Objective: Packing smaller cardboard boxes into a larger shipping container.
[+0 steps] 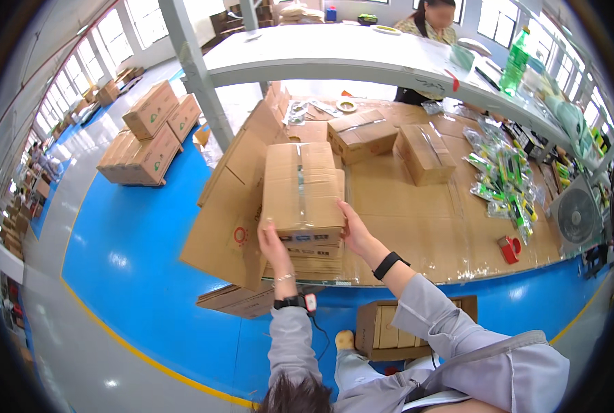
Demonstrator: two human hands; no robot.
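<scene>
A taped cardboard box (283, 182) is held between my two hands at the near left part of the table. My left hand (274, 246) grips its near left corner, fingers against the side. On the opposite side, my right hand (353, 228) presses round the near right edge. Clear tape runs down the middle of the box's top. Beneath it shows another cardboard box (312, 252), mostly covered; I cannot tell whether the two touch. Large flattened cardboard (228, 206) stands tilted just left of my left hand. Two more taped boxes, one box (363, 135) and another box (425, 157), lie farther back.
Green-and-black bagged items (503, 175) are heaped at the right, near a red tape dispenser (508, 249) and a fan (576, 215). A white shelf (334, 55) spans above the table; a person (427, 27) is behind it. An open carton (367, 330) stands below the near edge.
</scene>
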